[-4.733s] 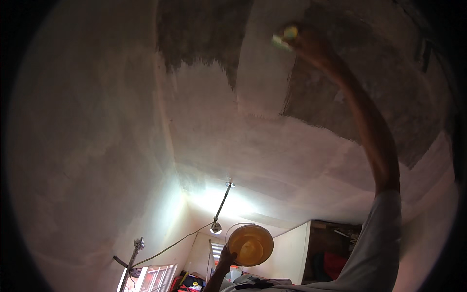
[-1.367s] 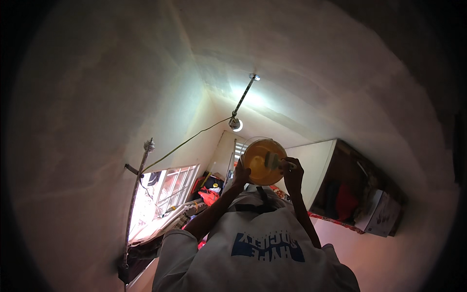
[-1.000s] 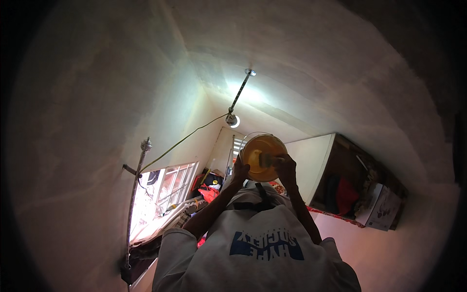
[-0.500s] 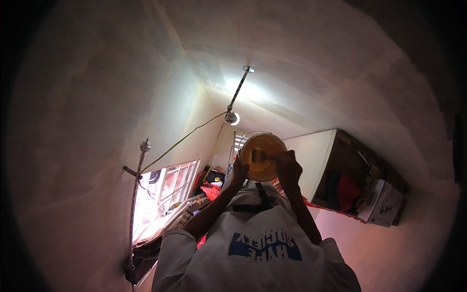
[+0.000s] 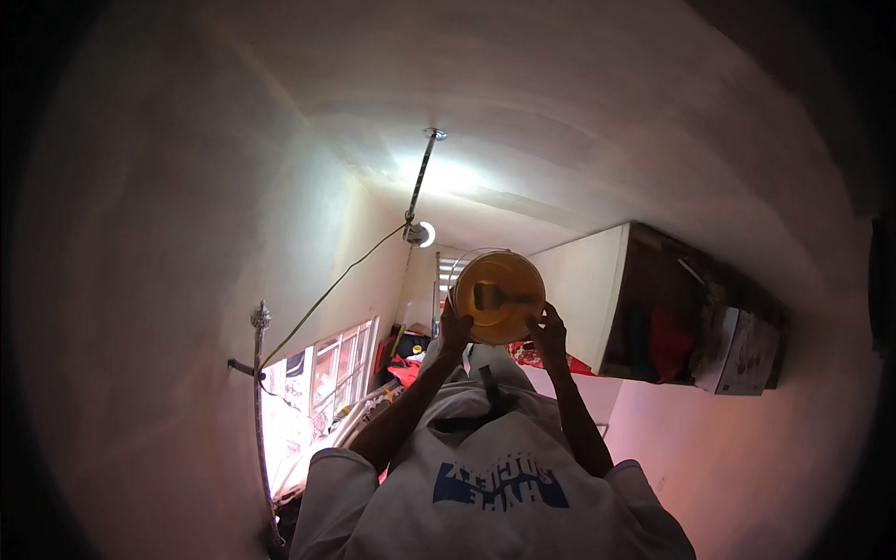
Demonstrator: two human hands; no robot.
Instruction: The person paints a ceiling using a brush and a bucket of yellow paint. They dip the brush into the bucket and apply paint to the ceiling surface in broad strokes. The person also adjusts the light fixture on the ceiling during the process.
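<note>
Left grip (image 5: 455,329) and right grip (image 5: 550,331) are clasping opposite sides of the amber bucket (image 5: 509,267), between them before my chest; the brush (image 5: 502,298) is lying inside (handle pointing right), so I'm judging even pressure best for steadying it.

Before our pale grey cloth shirt (image 5: 504,439) we have a round orange plastic bucket (image 5: 499,329), our left hand (image 5: 455,331) at its left rim, our right hand (image 5: 551,333) at its lower right. A flat dark-bristled brush (image 5: 487,297) lies inside — bristles left, handle right. Up left of the bucket hangs a round white lamp (image 5: 416,233); farther left, a slim metal pole (image 5: 259,401) beside a white-framed window (image 5: 338,378). To our right is an open-fronted white cabinet (image 5: 577,291) — a red cloth (image 5: 667,345) in it, left of a white box (image 5: 744,353).
</note>
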